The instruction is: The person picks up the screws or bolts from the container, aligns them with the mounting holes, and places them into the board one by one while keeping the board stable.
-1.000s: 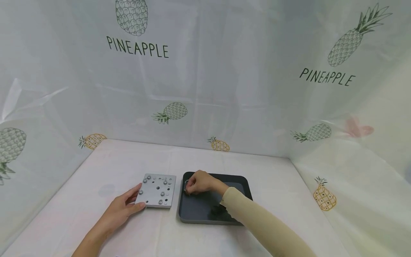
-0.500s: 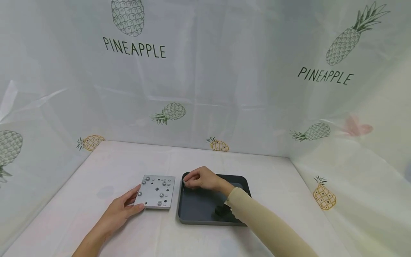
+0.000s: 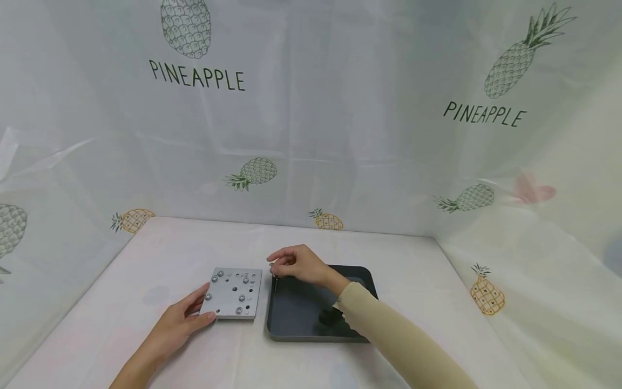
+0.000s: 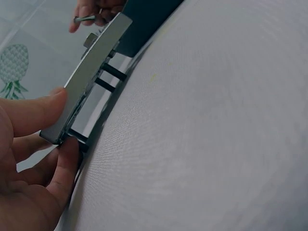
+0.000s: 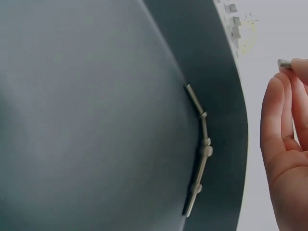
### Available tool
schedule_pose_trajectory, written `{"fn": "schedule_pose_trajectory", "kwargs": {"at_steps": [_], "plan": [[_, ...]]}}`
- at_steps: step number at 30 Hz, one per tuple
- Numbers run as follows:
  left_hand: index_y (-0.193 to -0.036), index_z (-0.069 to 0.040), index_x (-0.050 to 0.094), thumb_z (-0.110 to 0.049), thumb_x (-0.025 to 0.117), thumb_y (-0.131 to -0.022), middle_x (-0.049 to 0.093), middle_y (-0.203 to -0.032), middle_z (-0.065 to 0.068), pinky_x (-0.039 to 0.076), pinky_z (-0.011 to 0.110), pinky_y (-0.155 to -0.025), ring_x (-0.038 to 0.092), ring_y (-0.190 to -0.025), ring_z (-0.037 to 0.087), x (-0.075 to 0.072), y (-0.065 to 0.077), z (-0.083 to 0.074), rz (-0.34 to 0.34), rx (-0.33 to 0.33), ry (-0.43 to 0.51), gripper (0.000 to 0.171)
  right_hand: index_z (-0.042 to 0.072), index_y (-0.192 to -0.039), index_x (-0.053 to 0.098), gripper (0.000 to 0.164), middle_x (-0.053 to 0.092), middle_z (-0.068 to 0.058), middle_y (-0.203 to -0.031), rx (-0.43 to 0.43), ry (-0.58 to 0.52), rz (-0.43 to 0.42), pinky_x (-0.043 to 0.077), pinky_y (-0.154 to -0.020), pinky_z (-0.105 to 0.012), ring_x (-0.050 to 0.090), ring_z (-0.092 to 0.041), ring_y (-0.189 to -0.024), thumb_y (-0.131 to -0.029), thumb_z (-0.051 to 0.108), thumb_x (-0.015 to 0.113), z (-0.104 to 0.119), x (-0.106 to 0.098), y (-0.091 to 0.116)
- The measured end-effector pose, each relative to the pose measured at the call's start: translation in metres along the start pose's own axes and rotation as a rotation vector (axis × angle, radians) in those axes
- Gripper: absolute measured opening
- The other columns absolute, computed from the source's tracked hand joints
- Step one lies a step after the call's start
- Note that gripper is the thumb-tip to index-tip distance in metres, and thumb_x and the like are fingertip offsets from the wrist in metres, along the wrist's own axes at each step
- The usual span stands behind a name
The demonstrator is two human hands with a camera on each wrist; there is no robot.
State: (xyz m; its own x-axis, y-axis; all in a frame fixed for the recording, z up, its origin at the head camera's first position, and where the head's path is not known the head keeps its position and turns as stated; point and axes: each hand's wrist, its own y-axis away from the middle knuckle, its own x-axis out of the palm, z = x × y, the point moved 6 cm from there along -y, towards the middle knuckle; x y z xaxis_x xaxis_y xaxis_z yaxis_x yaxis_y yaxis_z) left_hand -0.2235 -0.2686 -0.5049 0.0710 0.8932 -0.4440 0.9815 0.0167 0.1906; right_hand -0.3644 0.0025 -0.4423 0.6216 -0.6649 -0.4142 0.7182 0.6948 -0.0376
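Observation:
My left hand (image 3: 177, 322) grips the left edge of a square silver metal plate (image 3: 227, 300). Several screw heads and holes mark its top. Seen side-on in the left wrist view, the plate stands raised off the table, with dark screw shanks (image 4: 114, 72) projecting below it; the thumb is on top and fingers are beneath. Over the dark tray's far left corner, my right hand (image 3: 306, 266) pinches a small metal pin-like piece (image 4: 85, 19) between thumb and fingers. Most of this piece is hidden in the right wrist view, where just its end (image 5: 285, 63) shows.
The shallow dark grey tray (image 3: 301, 327) lies right of the plate. Several thin metal pins with collars (image 5: 206, 130) lie along its inner wall. Something dark (image 3: 330, 317) shows in the tray by the right sleeve. A pineapple-print sheet (image 3: 340, 135) hangs behind the white-covered table.
My right hand has risen from inside the tray and moved left to its far left corner, with the metal piece in its fingers. The left hand keeps its hold on the plate.

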Motion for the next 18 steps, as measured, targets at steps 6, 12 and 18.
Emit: {"fn": "schedule_pose_trajectory", "kwargs": {"at_steps": [6, 12, 18], "plan": [[-0.168, -0.012, 0.031, -0.041, 0.08, -0.095, 0.048, -0.16, 0.024, 0.045, 0.048, -0.117, 0.054, -0.142, 0.036, 0.0, 0.0, 0.001, 0.006, 0.013, 0.011, 0.093, -0.001, -0.124, 0.076, 0.03, 0.082, -0.001, -0.101, -0.027, 0.023, -0.021, 0.064, -0.087, -0.05, 0.077, -0.039, -0.1, -0.098, 0.014, 0.079, 0.009, 0.004, -0.007], [-0.168, -0.011, 0.031, -0.041, 0.08, -0.094, 0.048, -0.16, 0.025, 0.046, 0.047, -0.117, 0.054, -0.142, 0.037, -0.001, 0.001, 0.001, 0.007, 0.027, 0.012, 0.094, 0.01, -0.115, 0.081, 0.023, 0.08, 0.007, -0.098, -0.059, 0.15, -0.042, 0.062, -0.076, -0.028, 0.074, -0.013, -0.088, -0.095, 0.02, 0.083, 0.017, 0.008, -0.016], [-0.168, -0.012, 0.031, -0.038, 0.08, -0.096, 0.048, -0.16, 0.023, 0.048, 0.044, -0.116, 0.054, -0.143, 0.037, 0.0, 0.0, 0.0, 0.011, 0.043, 0.014, 0.091, 0.016, -0.105, 0.081, 0.014, 0.08, 0.007, -0.095, -0.096, 0.193, -0.036, 0.059, -0.074, -0.022, 0.072, -0.007, -0.085, -0.092, 0.018, 0.086, 0.025, 0.014, -0.027]]}}
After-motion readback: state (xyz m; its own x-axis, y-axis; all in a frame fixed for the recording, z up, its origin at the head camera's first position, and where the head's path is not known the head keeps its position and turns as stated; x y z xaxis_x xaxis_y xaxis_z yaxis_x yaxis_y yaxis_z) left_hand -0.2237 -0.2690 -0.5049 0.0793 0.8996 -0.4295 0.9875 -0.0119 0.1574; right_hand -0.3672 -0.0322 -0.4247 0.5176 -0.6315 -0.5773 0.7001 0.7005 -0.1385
